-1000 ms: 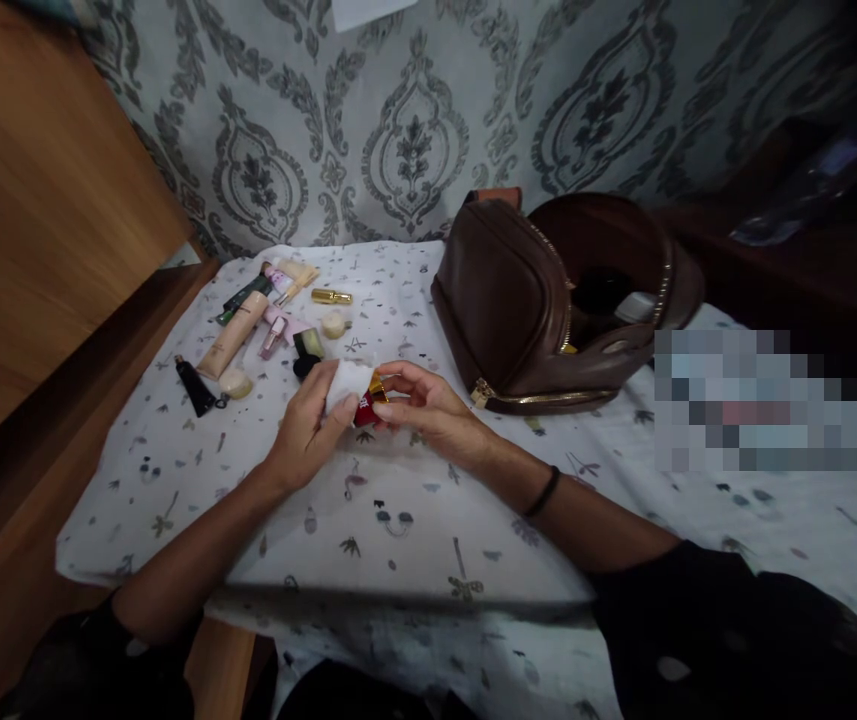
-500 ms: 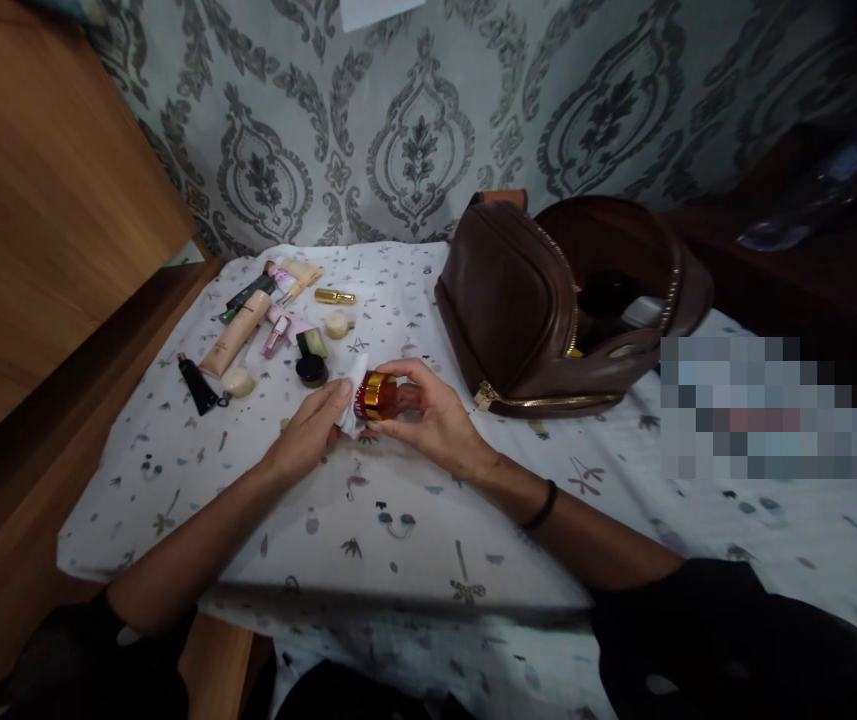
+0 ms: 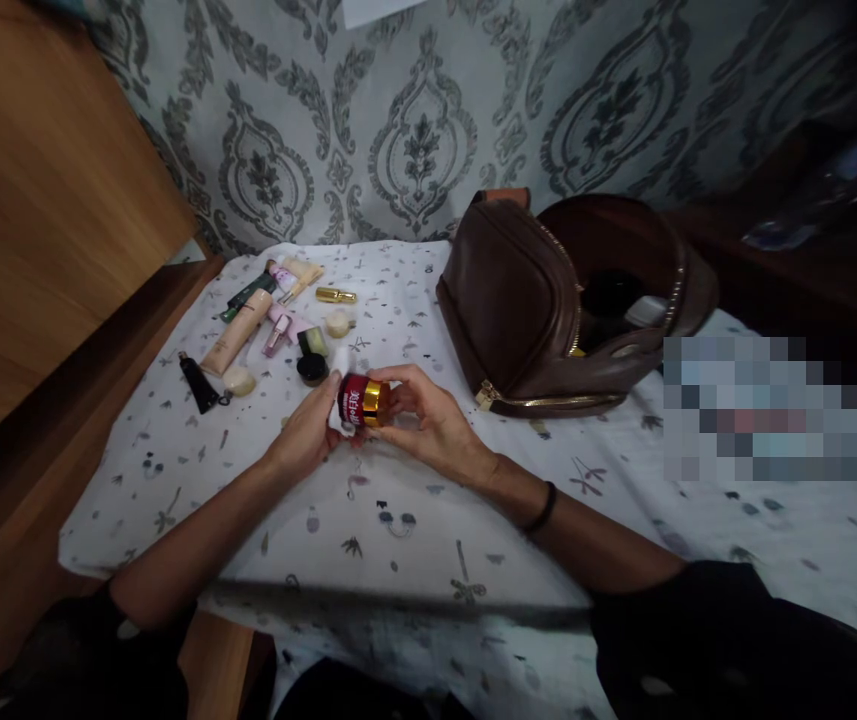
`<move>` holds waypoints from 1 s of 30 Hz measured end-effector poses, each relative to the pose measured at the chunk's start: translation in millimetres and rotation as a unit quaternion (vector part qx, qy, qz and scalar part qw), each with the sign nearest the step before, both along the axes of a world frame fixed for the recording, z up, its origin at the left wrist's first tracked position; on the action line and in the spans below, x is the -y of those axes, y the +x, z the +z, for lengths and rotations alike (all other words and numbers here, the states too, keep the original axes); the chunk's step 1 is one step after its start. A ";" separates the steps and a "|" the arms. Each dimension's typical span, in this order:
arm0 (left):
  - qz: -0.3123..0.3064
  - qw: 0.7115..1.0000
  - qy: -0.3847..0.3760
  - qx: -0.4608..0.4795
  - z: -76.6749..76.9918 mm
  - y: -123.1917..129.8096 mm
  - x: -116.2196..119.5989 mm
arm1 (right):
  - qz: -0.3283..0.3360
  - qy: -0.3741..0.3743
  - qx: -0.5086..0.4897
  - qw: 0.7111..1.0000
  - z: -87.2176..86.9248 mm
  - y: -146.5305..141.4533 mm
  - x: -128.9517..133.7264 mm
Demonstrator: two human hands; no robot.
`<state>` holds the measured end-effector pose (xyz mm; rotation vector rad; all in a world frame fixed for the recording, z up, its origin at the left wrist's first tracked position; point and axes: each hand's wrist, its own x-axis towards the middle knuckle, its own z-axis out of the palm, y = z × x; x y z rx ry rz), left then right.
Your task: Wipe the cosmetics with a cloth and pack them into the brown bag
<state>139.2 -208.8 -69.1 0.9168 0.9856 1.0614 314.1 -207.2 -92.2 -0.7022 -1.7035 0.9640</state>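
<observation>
Head view: holding a red-and-gold jar [image 3: 359,402] sideways between both hands at the centre of the dial, over the patterned tablecloth [image 3: 413,560], pointing its gold end toward three o'clock and showing white lettering on the red label. Bunching a white tissue [image 3: 341,412] against the red end with the left hand [image 3: 309,425], coming in from eight o'clock. Gripping the gold end with the curved right hand [image 3: 439,422], reaching in from three o'clock with thumb below and fingers above; wearing a black band [image 3: 543,507] on that wrist.

Reckoning from the jar, seeing a black pot [image 3: 312,369] lying near the left fingers at ten o'clock, a cream pot [image 3: 338,323] and, just beyond it, a gold tube [image 3: 336,296] at eleven. Looking farther out, finding a beige tube [image 3: 239,332] at ten, a black tube [image 3: 197,383] near nine and a brown bag [image 3: 507,290] gaping open at two, backing onto a damask-patterned curtain [image 3: 420,150] at twelve.
</observation>
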 end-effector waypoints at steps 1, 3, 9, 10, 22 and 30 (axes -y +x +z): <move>-0.001 1.000 0.001 -0.004 1.5 0.4 0.5 | 0.005 -0.002 0.001 1.000 0.6 -0.1 0.6; -0.004 1.000 0.009 -0.008 3.8 1.4 1.4 | 0.006 -0.010 0.001 1.000 1.7 -0.3 1.4; -0.012 1.000 0.025 -0.013 3.1 4.1 1.8 | -0.026 -0.058 -0.029 0.998 2.0 -0.7 -0.2; -0.006 1.000 0.021 -0.016 2.2 4.4 1.6 | -0.036 -0.059 -0.030 0.997 1.7 -0.8 -0.7; -0.006 0.986 0.108 -0.127 -8.3 -7.6 -1.0 | -0.137 0.103 0.104 0.980 -2.2 3.7 -2.3; 0.072 0.986 0.042 -0.142 4.6 -5.9 4.0 | -0.134 0.119 0.157 0.971 5.3 3.6 4.2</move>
